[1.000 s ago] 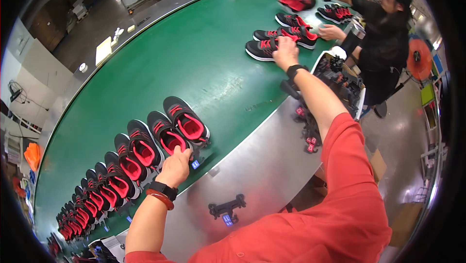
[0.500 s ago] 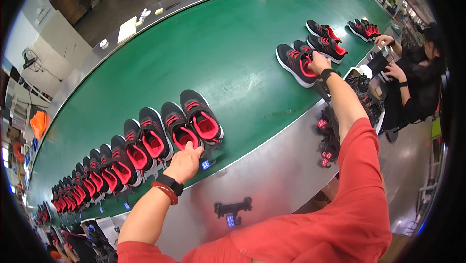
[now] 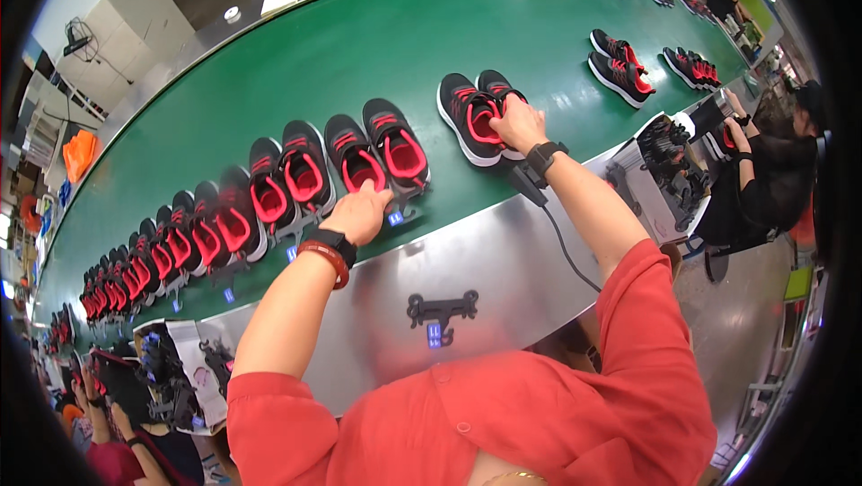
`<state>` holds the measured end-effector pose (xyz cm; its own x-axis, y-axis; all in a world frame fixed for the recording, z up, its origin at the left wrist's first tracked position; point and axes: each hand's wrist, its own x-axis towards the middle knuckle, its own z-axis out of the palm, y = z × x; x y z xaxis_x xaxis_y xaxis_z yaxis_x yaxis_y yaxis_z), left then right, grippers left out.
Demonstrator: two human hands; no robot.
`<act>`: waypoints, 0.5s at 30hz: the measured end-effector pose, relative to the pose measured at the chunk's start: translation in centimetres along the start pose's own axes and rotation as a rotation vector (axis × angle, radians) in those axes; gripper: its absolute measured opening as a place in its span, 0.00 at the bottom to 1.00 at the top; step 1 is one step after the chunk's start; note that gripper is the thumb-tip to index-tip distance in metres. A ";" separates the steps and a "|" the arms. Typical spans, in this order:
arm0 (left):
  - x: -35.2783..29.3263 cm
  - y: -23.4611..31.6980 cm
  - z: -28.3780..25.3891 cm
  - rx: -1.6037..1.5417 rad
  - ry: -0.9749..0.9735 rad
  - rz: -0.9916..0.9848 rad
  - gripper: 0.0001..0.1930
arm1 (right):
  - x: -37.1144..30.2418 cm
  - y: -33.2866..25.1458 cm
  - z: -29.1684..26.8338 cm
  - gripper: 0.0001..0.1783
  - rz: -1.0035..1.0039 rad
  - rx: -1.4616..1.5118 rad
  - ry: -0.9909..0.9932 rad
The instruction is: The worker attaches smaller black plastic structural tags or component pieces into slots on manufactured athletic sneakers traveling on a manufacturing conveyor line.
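My right hand (image 3: 521,127) grips a pair of black sneakers with red laces and lining (image 3: 468,118) at the heel openings, on the green belt. At the near end of a long row, my left hand (image 3: 358,212) is closed at the heel of another black-and-red sneaker (image 3: 353,152); its fingertips are partly hidden. Right beside that one stands its mate (image 3: 397,143), with a blue-tagged black hanger at the heel. On the steel ledge in front of me lies another black plastic shoe hanger (image 3: 442,306) with a blue tag.
The row of sneakers (image 3: 235,217) stretches away left along the green belt (image 3: 377,46). Below my right wrist sits a black corded device (image 3: 530,186). A box of black hangers (image 3: 669,158) stands at right, near a co-worker (image 3: 763,163). More sneakers (image 3: 620,73) stand farther along.
My right hand has brought its pair of sneakers left, toward the row and away from the shoes at right. My left hand stays at the same sneaker's heel. The whole view has shifted.
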<state>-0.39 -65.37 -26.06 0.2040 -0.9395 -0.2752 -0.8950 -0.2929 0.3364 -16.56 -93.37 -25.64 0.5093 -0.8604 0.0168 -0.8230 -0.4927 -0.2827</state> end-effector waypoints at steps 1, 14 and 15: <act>0.0 -0.2 0.2 0.007 0.008 0.002 0.11 | -0.8 -0.3 0.0 0.21 -0.013 0.024 -0.009; -2.1 -2.4 0.9 0.038 0.070 0.011 0.22 | -20.8 -1.8 -0.1 0.16 -0.907 0.161 -0.501; -2.4 -2.0 0.6 0.002 0.086 0.032 0.25 | -21.6 -1.6 -0.2 0.16 -0.910 0.109 -0.522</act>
<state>0.70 -62.42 -26.62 0.2090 -0.9601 -0.1859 -0.9023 -0.2626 0.3419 -26.28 -73.99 -25.33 0.9899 0.0031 -0.1417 -0.0625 -0.8876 -0.4563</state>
